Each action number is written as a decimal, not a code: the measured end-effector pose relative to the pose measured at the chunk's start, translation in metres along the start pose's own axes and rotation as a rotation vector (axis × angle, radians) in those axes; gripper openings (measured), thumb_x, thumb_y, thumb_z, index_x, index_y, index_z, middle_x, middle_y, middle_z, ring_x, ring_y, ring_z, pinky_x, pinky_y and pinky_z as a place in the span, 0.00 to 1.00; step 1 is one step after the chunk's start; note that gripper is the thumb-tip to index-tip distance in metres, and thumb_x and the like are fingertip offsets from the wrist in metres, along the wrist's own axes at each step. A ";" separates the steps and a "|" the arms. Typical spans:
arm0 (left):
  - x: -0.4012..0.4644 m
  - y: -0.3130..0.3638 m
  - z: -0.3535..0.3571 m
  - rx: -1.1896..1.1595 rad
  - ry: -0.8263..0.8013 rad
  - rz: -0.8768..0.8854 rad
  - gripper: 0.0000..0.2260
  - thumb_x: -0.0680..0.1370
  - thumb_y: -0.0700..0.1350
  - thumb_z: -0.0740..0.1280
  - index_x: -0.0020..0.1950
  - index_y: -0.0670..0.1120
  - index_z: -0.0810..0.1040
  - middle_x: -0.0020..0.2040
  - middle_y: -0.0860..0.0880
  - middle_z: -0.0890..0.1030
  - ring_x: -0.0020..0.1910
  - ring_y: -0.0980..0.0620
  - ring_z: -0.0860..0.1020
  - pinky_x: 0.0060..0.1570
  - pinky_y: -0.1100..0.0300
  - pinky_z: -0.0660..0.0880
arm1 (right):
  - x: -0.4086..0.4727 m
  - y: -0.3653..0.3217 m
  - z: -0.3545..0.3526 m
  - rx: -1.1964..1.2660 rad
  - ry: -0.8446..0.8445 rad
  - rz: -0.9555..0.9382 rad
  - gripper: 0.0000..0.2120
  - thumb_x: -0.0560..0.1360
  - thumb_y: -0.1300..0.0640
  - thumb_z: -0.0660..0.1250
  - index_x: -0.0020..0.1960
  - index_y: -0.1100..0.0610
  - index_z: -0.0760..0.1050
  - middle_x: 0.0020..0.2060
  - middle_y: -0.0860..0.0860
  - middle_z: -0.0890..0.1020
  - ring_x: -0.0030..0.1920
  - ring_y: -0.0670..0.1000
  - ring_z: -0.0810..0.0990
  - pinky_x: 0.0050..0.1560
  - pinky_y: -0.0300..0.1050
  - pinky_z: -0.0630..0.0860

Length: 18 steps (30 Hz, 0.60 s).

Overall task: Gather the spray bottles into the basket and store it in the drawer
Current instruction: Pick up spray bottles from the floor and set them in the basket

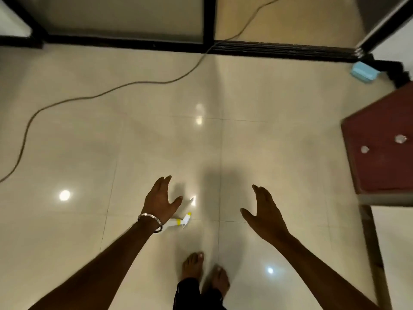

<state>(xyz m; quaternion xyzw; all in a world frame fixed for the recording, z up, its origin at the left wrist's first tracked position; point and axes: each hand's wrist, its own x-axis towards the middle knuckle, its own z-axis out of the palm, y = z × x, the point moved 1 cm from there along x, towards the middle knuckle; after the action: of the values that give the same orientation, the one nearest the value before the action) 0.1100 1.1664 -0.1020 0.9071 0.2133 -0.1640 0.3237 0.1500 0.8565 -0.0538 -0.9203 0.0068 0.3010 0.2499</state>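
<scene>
Spray bottle lies on its side on the floor, lower centre of frame, white body with yellow bands, nozzle end toward the right. Left wrist covers its back half, so full shape can't be told. Only one bottle in view; no basket in view.

Left hand hangs above the bottle, fingers straight and spread wide, holding nothing. Silver bangle on that wrist. Right hand lower right of centre, fingers straight, thumb out, empty too. Both look apart from the bottle, though height above the floor is hard to judge.

Risks, as a guess: a bottle lying flat on glossy tile would likely skid or roll if nudged rather than gripped. Bare feet stand just below it, so a step forward could kick it. Cable trails across the floor from the left edge to the top centre; a trip hazard if the person walks that way. With the basket unseen, the bottle may have to be carried some way, with a chance of dropping it.

Floor is shiny cream tile with lamp glare spots. Dark red cabinet with two round knobs at the right edge, possibly the drawer unit. Black-framed glass doors across the top. Small blue box upper right by the frame.
</scene>
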 end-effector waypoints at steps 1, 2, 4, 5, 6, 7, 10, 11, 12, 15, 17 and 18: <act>-0.008 -0.017 -0.002 -0.021 0.019 -0.046 0.35 0.73 0.53 0.70 0.76 0.48 0.61 0.76 0.44 0.63 0.75 0.47 0.63 0.70 0.51 0.65 | 0.001 -0.009 0.011 -0.009 -0.022 -0.019 0.40 0.77 0.46 0.68 0.81 0.52 0.50 0.80 0.54 0.56 0.80 0.53 0.56 0.76 0.54 0.62; -0.015 -0.033 -0.004 -0.043 0.036 -0.092 0.35 0.73 0.53 0.70 0.76 0.47 0.61 0.75 0.44 0.63 0.74 0.47 0.64 0.70 0.51 0.66 | 0.002 -0.017 0.022 -0.019 -0.046 -0.039 0.40 0.77 0.46 0.68 0.81 0.52 0.50 0.80 0.54 0.56 0.80 0.53 0.56 0.75 0.54 0.62; -0.032 -0.064 -0.003 -0.075 0.066 -0.164 0.35 0.73 0.53 0.71 0.76 0.47 0.61 0.75 0.44 0.64 0.74 0.46 0.64 0.70 0.50 0.66 | 0.005 -0.031 0.047 -0.052 -0.096 -0.079 0.39 0.78 0.47 0.68 0.81 0.51 0.50 0.80 0.53 0.55 0.80 0.52 0.55 0.76 0.53 0.62; -0.039 -0.077 -0.002 -0.080 0.073 -0.187 0.35 0.73 0.53 0.71 0.76 0.47 0.61 0.75 0.43 0.64 0.74 0.46 0.65 0.69 0.51 0.66 | 0.006 -0.036 0.058 -0.066 -0.118 -0.093 0.39 0.78 0.47 0.67 0.81 0.51 0.50 0.80 0.53 0.55 0.80 0.52 0.55 0.76 0.53 0.61; -0.047 -0.091 0.000 -0.084 0.078 -0.213 0.35 0.73 0.53 0.71 0.76 0.46 0.62 0.75 0.43 0.65 0.74 0.46 0.65 0.69 0.51 0.66 | 0.008 -0.042 0.072 -0.079 -0.141 -0.105 0.39 0.78 0.47 0.67 0.81 0.51 0.50 0.80 0.52 0.55 0.80 0.52 0.54 0.76 0.53 0.61; -0.053 -0.105 0.003 -0.089 0.083 -0.237 0.35 0.73 0.53 0.71 0.76 0.46 0.62 0.75 0.43 0.65 0.74 0.46 0.65 0.69 0.51 0.66 | 0.010 -0.048 0.086 -0.088 -0.162 -0.117 0.39 0.78 0.47 0.67 0.81 0.51 0.49 0.80 0.52 0.55 0.80 0.51 0.54 0.76 0.52 0.61; -0.067 -0.143 0.016 -0.118 0.101 -0.294 0.35 0.73 0.53 0.71 0.76 0.46 0.61 0.74 0.43 0.65 0.73 0.46 0.65 0.69 0.51 0.67 | 0.012 -0.061 0.135 -0.095 -0.239 -0.153 0.39 0.78 0.47 0.67 0.81 0.51 0.49 0.80 0.52 0.55 0.80 0.51 0.54 0.76 0.50 0.59; -0.068 -0.156 0.022 -0.128 0.106 -0.311 0.35 0.73 0.53 0.71 0.76 0.46 0.61 0.75 0.43 0.65 0.74 0.46 0.64 0.69 0.50 0.66 | 0.014 -0.065 0.156 -0.097 -0.268 -0.160 0.39 0.78 0.47 0.67 0.81 0.51 0.48 0.80 0.52 0.55 0.80 0.51 0.54 0.76 0.49 0.59; -0.067 -0.170 0.027 -0.132 0.108 -0.324 0.35 0.73 0.53 0.71 0.76 0.47 0.61 0.75 0.44 0.64 0.74 0.46 0.64 0.69 0.50 0.66 | 0.015 -0.069 0.176 -0.100 -0.292 -0.163 0.39 0.78 0.47 0.67 0.81 0.51 0.49 0.80 0.52 0.56 0.80 0.51 0.55 0.75 0.48 0.59; -0.060 -0.208 0.046 -0.136 0.085 -0.350 0.36 0.72 0.54 0.71 0.76 0.48 0.60 0.75 0.44 0.63 0.74 0.46 0.64 0.69 0.49 0.67 | 0.020 -0.076 0.236 -0.083 -0.346 -0.138 0.39 0.77 0.48 0.69 0.81 0.52 0.51 0.79 0.51 0.59 0.78 0.51 0.60 0.70 0.42 0.61; -0.051 -0.233 0.060 -0.136 0.041 -0.355 0.38 0.71 0.54 0.71 0.77 0.49 0.58 0.77 0.45 0.61 0.75 0.46 0.63 0.70 0.50 0.66 | 0.024 -0.080 0.277 -0.063 -0.379 -0.114 0.39 0.76 0.49 0.70 0.80 0.52 0.53 0.77 0.52 0.62 0.76 0.51 0.63 0.65 0.38 0.61; -0.043 -0.245 0.068 -0.128 0.017 -0.345 0.38 0.71 0.54 0.71 0.77 0.50 0.58 0.77 0.45 0.59 0.75 0.45 0.61 0.71 0.49 0.65 | 0.028 -0.082 0.298 -0.055 -0.387 -0.104 0.39 0.76 0.49 0.70 0.80 0.53 0.54 0.76 0.52 0.64 0.75 0.51 0.64 0.64 0.38 0.61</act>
<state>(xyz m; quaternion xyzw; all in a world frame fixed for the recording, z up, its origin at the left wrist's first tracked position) -0.0586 1.2810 -0.2599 0.8360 0.3785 -0.1957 0.3458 0.0222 1.0706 -0.2390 -0.8509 -0.0971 0.4591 0.2364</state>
